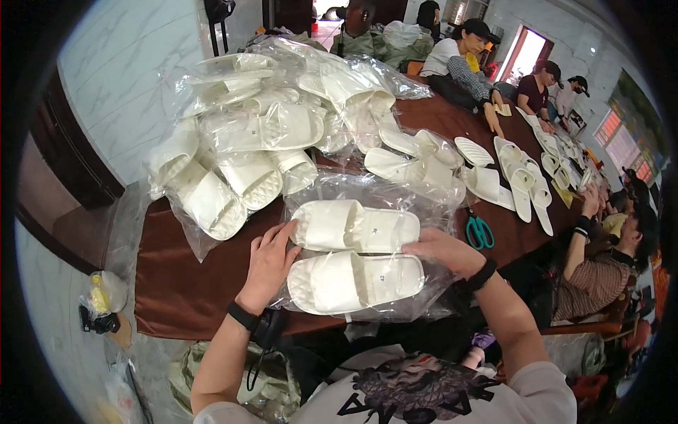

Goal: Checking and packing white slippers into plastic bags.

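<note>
A pair of white slide slippers lies side by side in front of me, soles down, toes to the left. My left hand (272, 258) grips the toe end of the farther slipper (328, 225), its fingertips at the edge. At the heel of that same slipper, my right hand (448, 251) has its thumb on top and the other fingers hidden below. The nearer slipper (332, 285) rests just below, between my forearms. Under and around the pair spreads a clear plastic bag (431, 297); whether the slippers are inside it I cannot tell.
A heap of bagged white slippers (261, 127) covers the table's far left. Teal-handled scissors (479, 232) lie right of my right hand. Loose slippers (519, 173) line the brown tablecloth (176, 283) farther right, where several people work. A person's hand (492, 116) reaches in there.
</note>
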`<state>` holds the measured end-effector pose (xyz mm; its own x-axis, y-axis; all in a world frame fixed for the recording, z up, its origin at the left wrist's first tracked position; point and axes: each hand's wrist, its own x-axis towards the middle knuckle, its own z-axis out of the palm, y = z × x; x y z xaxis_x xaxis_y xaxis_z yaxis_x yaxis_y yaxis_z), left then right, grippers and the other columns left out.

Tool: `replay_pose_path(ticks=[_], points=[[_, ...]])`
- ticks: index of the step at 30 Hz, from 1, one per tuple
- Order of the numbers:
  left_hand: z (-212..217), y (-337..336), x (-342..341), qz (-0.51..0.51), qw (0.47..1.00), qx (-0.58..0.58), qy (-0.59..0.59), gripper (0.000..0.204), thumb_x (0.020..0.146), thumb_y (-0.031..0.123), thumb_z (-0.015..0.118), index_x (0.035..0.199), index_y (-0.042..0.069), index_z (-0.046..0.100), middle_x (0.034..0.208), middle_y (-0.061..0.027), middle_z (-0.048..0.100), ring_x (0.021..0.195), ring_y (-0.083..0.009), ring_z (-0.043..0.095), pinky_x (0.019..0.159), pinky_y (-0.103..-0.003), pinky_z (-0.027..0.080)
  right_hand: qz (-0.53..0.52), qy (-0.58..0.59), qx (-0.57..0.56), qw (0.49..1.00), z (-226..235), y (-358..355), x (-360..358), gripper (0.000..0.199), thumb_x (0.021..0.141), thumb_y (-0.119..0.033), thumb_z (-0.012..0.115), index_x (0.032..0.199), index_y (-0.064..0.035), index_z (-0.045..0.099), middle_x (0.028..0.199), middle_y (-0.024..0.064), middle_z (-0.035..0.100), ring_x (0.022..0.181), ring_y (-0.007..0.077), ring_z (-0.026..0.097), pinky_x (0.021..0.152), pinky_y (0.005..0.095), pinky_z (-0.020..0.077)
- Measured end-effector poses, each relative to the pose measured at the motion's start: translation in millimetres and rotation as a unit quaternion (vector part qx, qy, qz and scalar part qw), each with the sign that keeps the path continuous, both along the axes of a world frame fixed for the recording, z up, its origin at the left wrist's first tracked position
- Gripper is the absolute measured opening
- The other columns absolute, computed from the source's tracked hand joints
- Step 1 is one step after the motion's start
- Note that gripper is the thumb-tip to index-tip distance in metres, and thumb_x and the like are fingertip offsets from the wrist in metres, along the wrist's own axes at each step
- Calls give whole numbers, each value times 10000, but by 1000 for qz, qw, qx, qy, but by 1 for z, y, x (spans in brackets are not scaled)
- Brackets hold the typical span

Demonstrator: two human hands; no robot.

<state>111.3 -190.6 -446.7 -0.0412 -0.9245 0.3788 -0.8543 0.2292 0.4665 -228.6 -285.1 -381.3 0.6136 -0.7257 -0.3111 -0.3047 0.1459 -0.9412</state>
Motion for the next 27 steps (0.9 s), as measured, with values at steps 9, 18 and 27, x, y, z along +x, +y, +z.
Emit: replay_pose_path(ticks=[9, 18, 27], points=[[-4, -1, 0, 1, 999, -10, -40, 506, 932, 191, 627, 1403, 86, 474, 1295, -122, 591, 1263, -272, 503, 994, -436, 363, -26, -2, 32, 999, -22, 5, 3, 306, 932, -191, 627, 1171, 0, 630, 1044, 56, 686, 1011, 113, 625, 856, 262, 497], [-2, 0, -1, 5, 998, -4, -55, 516, 910, 195, 633, 1394, 100, 480, 1342, -102, 563, 1271, -270, 493, 1012, -430, 354, -45, -72, 188, 978, -28, 5, -6, 418, 1000, -285, 531, 1296, 11, 511, 1095, 191, 699, 891, 213, 684, 755, 320, 561], [-6, -1, 1, 5, 995, -17, -98, 528, 891, 213, 653, 1385, 127, 488, 1408, -53, 513, 1280, -244, 472, 1008, -414, 358, -3, -2, 45, 999, 10, 30, 18, 514, 958, -242, 615, 1398, -18, 472, 1158, 120, 649, 1051, 136, 611, 911, 305, 485]])
